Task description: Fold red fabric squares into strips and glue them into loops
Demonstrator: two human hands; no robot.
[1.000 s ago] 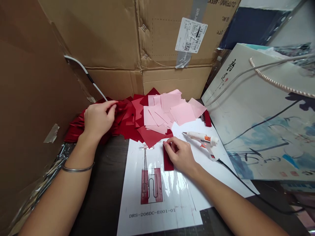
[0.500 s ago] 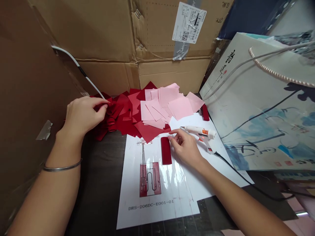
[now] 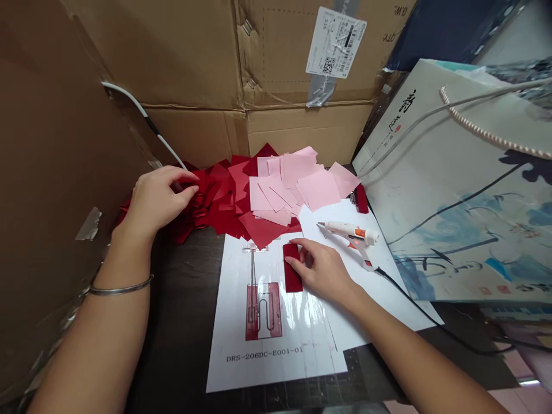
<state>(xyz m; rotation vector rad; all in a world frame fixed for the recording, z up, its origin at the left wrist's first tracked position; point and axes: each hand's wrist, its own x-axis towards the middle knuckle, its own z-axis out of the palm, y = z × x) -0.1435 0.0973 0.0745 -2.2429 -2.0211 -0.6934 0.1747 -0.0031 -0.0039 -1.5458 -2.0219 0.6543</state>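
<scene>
My left hand [image 3: 157,198] reaches into a heap of dark red pieces [image 3: 207,204] at the back left, its fingers curled and pinching one of them. My right hand [image 3: 321,270] rests on the white template sheet [image 3: 276,322], with its fingers pressing on a small dark red folded strip [image 3: 291,270]. Printed on the sheet is a red rectangle with a looped wire outline [image 3: 263,310]. A scatter of pink paper squares [image 3: 297,184] lies behind the sheet.
A white and orange glue gun [image 3: 351,236] lies right of my right hand, its black cord [image 3: 431,325] trailing right. Cardboard boxes [image 3: 207,69] wall the back and left. A painted paper bag [image 3: 466,195] leans at the right. A white cable [image 3: 142,118] hangs down the boxes.
My right hand moved from beside the red strip back onto it. My left hand stayed in the red heap, shifting slightly. The view drifted a little.
</scene>
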